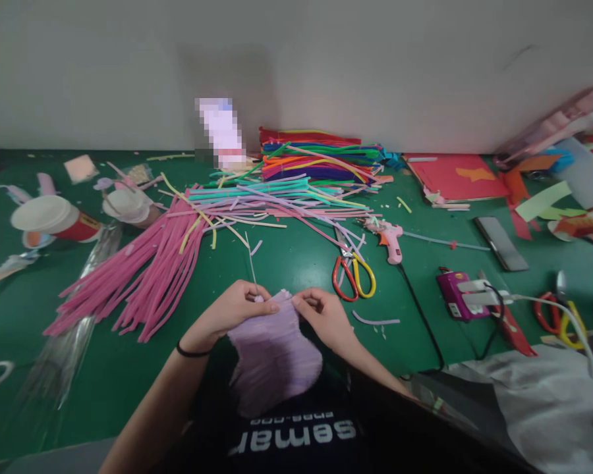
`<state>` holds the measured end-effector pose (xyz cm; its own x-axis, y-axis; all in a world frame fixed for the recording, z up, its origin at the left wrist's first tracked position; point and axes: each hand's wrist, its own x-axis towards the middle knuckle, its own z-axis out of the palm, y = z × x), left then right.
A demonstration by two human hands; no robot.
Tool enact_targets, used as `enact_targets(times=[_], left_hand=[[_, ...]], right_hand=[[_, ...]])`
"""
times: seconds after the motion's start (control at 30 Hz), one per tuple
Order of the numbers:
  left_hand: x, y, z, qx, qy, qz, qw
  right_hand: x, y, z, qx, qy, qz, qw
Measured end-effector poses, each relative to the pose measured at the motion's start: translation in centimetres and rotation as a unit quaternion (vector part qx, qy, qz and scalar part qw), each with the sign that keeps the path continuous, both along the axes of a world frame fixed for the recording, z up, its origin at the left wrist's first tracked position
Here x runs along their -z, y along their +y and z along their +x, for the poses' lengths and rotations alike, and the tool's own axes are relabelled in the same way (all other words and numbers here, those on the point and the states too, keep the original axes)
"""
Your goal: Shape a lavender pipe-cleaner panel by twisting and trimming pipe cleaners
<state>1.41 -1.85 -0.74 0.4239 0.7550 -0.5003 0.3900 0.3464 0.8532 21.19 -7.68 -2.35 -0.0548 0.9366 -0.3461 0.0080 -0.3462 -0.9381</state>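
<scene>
The left hand [242,308] and right hand [323,319] pinch the top edge of a pale lilac ribbed fuzzy panel [277,349], which hangs just below their grip. Its body looks largely formed; the pinched edge, with a thin pale strand [252,263] jutting beyond the left hand, seems unfinished.

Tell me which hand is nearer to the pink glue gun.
Right. The right hand is left of the pink glue gun, with scissors between them; the left hand is farther left, at the lilac piece.
</scene>
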Motion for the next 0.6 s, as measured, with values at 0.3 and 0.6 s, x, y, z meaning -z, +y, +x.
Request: enact_targets(times=[0.3,0.6], left_hand=[[-0.31,0.2,0.2,0.008,-0.002,0.012,1.0],[-0.09,0.19,0.38,0.024,-0.003,0.015,1.0]], right_hand=[[-0.2,-0.39,0.33,0.016,0.055,-0.051,0.997],[-0.2,0.13,0.29,0.009,0.019,0.005,1.0]])
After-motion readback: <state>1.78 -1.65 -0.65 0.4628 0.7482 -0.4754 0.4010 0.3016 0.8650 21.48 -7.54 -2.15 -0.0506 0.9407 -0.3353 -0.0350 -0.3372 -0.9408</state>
